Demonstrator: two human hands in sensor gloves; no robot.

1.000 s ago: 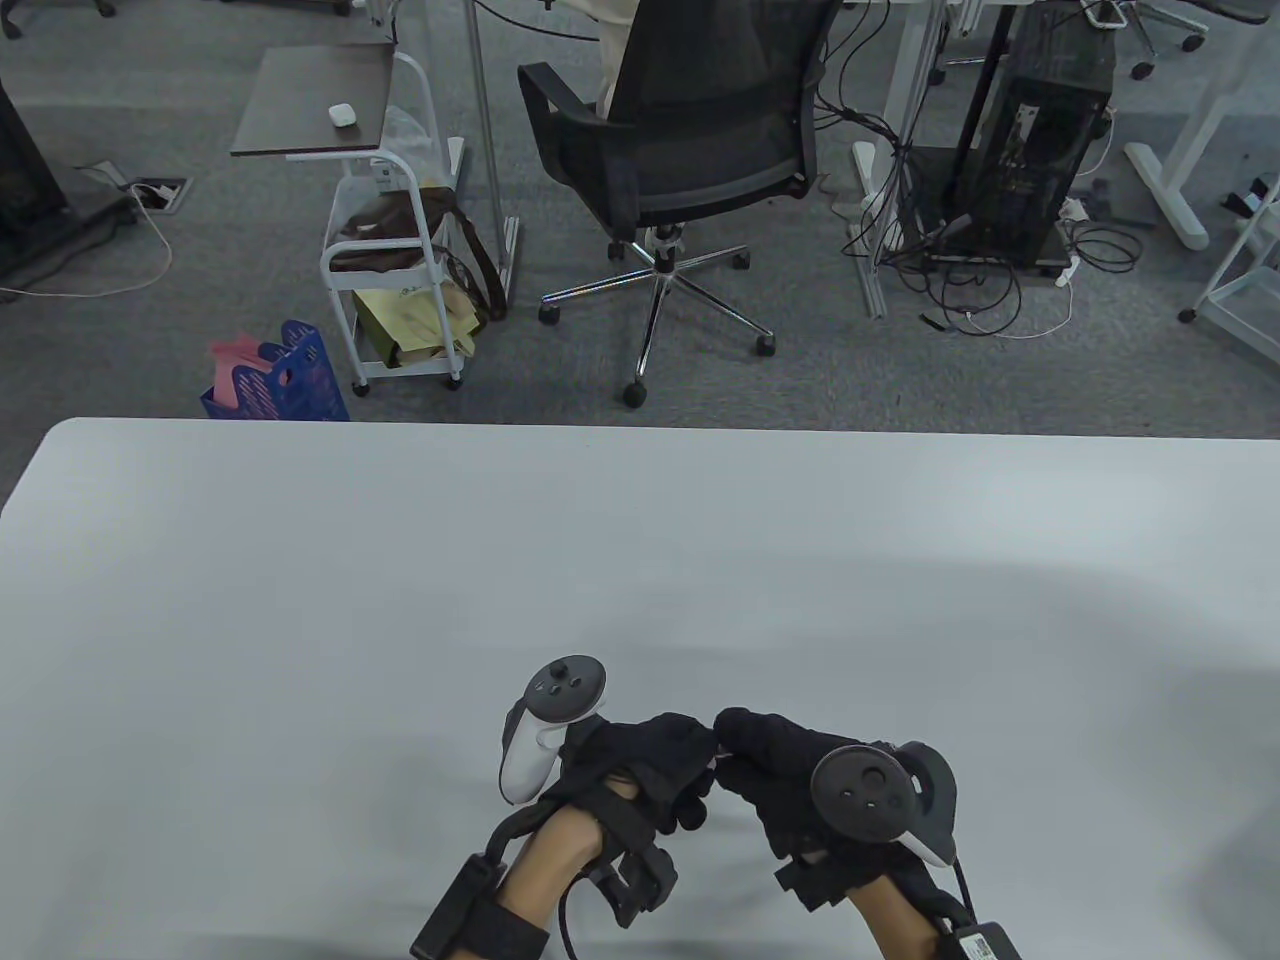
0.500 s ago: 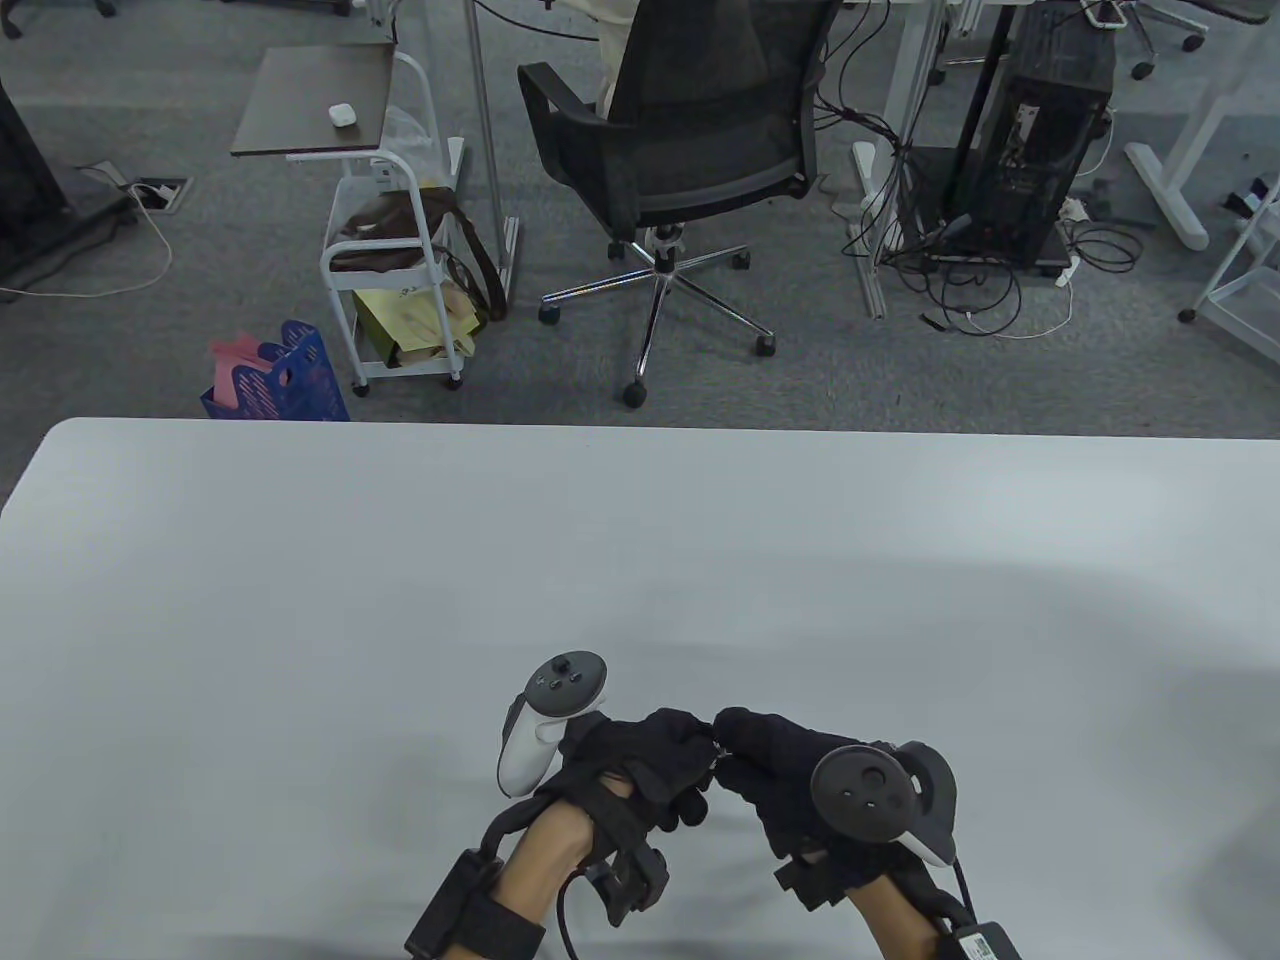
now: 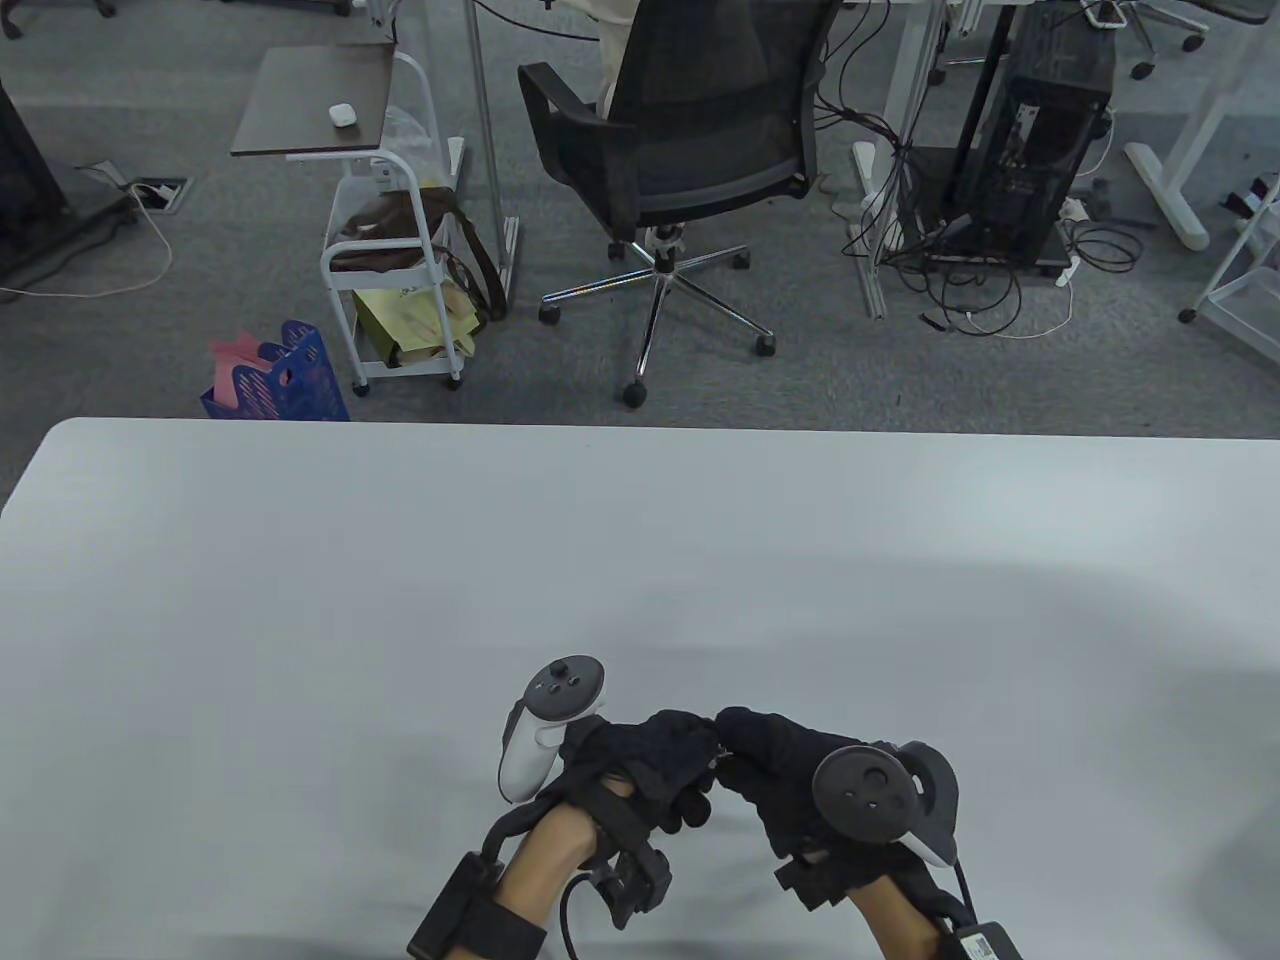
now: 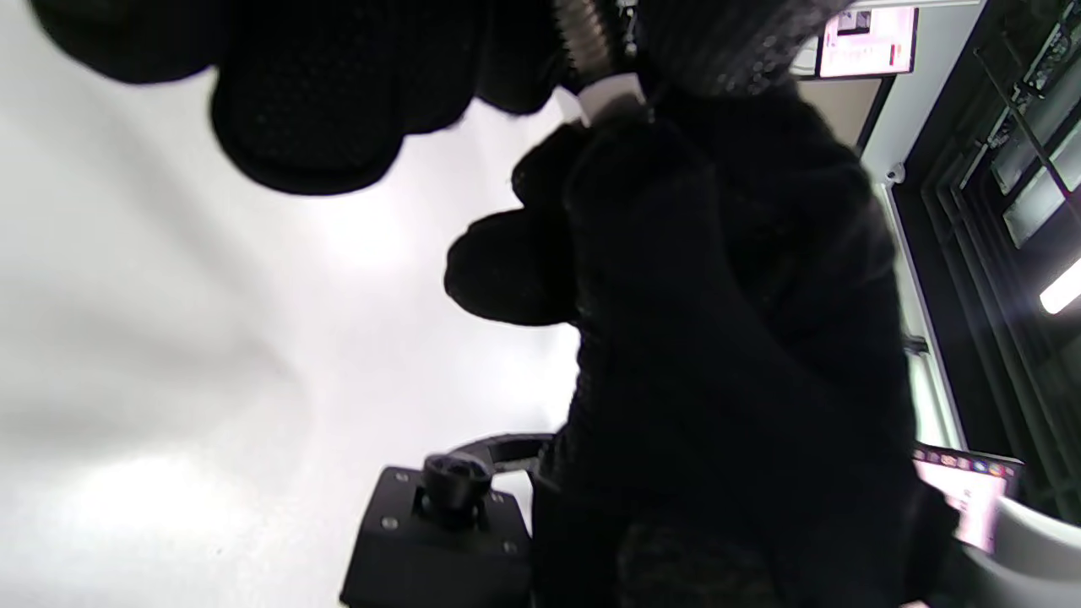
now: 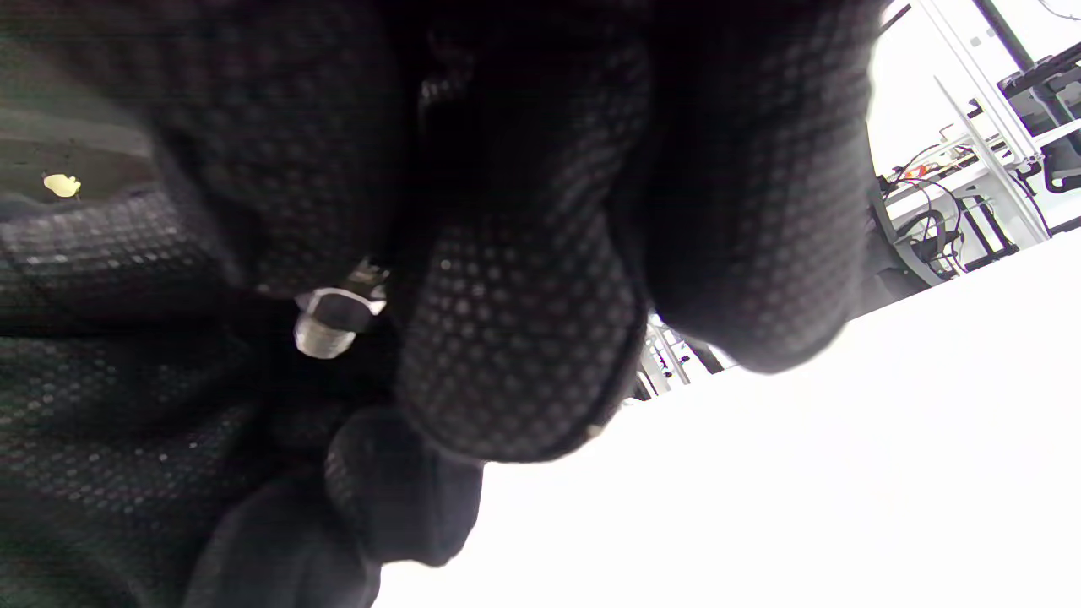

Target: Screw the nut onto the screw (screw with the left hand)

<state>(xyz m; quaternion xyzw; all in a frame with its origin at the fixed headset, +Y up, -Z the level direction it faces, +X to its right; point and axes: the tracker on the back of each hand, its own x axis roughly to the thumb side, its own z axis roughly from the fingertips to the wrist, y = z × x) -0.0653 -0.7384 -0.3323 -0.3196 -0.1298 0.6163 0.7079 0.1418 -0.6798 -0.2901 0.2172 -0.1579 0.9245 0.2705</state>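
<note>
**Two hands, one screw, one nut**

One table (image 3: 300,600) carries the work. Two gloved hands meet fingertip to fingertip above its near edge. The left hand (image 3: 650,760) pinches the threaded screw (image 4: 591,34). The right hand (image 3: 780,770) pinches the nut (image 5: 338,308), through which the screw tip protrudes. Each hand bears one tracker. Screw and nut are held between the hands, off the table.
</note>
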